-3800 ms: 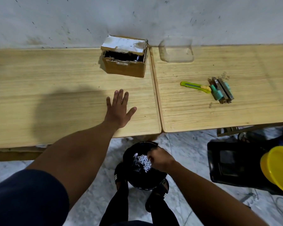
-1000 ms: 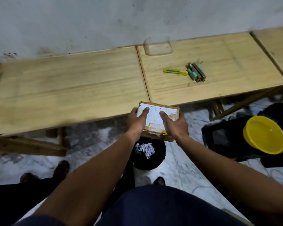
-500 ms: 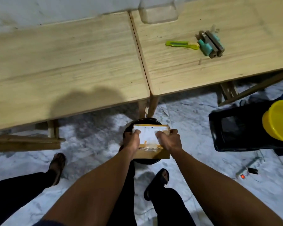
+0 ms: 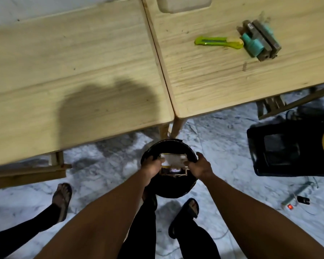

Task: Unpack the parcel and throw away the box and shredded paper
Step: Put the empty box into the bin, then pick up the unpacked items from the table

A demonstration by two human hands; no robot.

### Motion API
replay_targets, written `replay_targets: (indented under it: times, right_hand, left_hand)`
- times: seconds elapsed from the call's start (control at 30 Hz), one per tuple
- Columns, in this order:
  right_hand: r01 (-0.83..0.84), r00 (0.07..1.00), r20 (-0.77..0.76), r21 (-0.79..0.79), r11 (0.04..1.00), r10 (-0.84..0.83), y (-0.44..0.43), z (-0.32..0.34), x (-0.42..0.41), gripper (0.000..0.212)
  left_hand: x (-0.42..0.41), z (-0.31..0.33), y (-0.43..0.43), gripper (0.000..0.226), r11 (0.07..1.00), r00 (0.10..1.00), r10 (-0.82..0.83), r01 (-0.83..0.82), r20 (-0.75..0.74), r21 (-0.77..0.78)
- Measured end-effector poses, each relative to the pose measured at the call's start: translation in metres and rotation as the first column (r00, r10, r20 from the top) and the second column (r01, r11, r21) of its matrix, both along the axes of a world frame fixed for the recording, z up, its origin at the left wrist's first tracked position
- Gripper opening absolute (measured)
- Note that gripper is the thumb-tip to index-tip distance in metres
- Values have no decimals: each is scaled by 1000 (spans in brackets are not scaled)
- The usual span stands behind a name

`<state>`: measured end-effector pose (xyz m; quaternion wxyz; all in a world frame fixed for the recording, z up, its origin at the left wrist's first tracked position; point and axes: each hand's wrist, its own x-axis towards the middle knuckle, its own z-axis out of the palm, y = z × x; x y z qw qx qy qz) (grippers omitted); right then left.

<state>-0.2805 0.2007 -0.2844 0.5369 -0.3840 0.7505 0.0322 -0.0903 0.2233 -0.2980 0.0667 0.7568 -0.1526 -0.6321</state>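
Note:
A round black bin (image 4: 176,191) stands on the marble floor just in front of the table legs. The cardboard box (image 4: 173,162), white label up, sits inside the bin's mouth. My left hand (image 4: 152,166) grips its left side and my right hand (image 4: 199,168) grips its right side. The box hides the bin's inside, so no shredded paper shows.
Two wooden tables (image 4: 73,71) meet above the bin. On the right one lie a green utility knife (image 4: 218,42), a teal and grey tool (image 4: 258,42) and a clear container (image 4: 184,3). A black crate (image 4: 281,152) stands at right. Sandalled feet (image 4: 63,199) flank the bin.
Both hands have carried the box from the table edge down into the bin's mouth. It now sits lower inside the rim than half a second ago.

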Motion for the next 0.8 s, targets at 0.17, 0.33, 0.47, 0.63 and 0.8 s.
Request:
replay_targets:
  times: [0.17,0.33,0.47,0.63,0.8]
  right_hand:
    - [-130,991,18,-59,990,132,-2,36,0,53]
    - [-235,970,-29,-356,905,240,-3,92,7,22]
    - [-268,951,-40,-608,748,307,-24,147,15,11]
    - [-245,951,-68,-763,598,303,-85,207,13,7]
    - [-237,971,-200,-758,608,129,-174,241,-6,32]
  left_hand:
    - [-12,40,-5,48,994,995,-96,94,-31,-53]
    - [-22,90,-8,27,958,959,-283,280,-34,-68]
    - [-17,158,-33,48,863,871,-487,468,-67,-189]
    - [8,234,-109,41,792,782,-606,577,-148,-198]
    - [41,260,-192,34,827,945,-326,298,25,-477]
